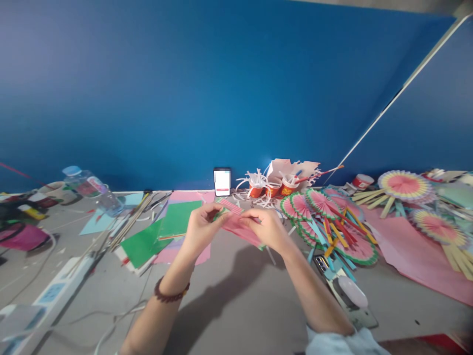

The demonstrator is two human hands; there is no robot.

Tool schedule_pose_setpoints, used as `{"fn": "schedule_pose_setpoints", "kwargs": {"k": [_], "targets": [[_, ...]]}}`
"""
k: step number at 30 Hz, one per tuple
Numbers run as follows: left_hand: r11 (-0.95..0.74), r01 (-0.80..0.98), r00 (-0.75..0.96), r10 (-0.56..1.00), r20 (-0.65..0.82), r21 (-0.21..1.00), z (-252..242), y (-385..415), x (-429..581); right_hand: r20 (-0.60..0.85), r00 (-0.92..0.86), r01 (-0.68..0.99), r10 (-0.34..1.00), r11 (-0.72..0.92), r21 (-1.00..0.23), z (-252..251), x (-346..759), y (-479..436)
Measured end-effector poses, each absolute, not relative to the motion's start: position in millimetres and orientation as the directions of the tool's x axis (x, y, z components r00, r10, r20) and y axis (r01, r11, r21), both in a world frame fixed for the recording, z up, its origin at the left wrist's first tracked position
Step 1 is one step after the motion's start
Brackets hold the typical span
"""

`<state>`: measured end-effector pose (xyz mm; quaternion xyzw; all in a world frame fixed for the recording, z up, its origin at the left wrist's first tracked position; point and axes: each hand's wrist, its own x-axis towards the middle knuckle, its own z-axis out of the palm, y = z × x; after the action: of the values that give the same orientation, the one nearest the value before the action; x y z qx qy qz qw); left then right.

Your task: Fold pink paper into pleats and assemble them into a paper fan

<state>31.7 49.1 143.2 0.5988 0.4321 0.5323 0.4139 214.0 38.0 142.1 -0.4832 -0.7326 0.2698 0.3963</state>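
- One clear water bottle (92,190) sits at the far left of the table (236,310).
- Two green sheets (162,231) overlap, left of centre.
- The left hand (201,224), at centre, has thumb and fingertips pinching one end of the pleated paper.
- One pleated paper (236,221), pink with a green edge, is held just above the table between both hands. It looks light, thin and easily crushed, so it is best gripped across the stacked folds at its ends.
- The right hand (268,229) has its fingers closed in a pinch on the other end.
- Three red cups (272,189) stand behind, by the blue wall (185,98).
- Finished paper fans (325,217) pile up at right, too overlapped to count.
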Motion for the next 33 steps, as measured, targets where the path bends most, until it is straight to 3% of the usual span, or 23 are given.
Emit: {"fn": "schedule_pose_setpoints", "kwargs": {"k": [11,28,33], "targets": [[-0.291,0.020,-0.051,0.955,0.292,0.957,150.3,52.1,14.8,0.247,-0.329,0.481,0.911,0.387,-0.787,154.4,215.7,30.1],[-0.270,-0.012,-0.028,0.963,0.269,0.963,150.6,52.8,13.1,0.200,-0.309,0.489,0.930,0.336,-0.805,149.1,211.7,35.4],[-0.310,0.051,0.029,0.951,0.309,0.949,151.0,54.0,11.3,0.252,-0.256,0.520,0.933,0.352,-0.778,142.1,213.1,37.8]]}}
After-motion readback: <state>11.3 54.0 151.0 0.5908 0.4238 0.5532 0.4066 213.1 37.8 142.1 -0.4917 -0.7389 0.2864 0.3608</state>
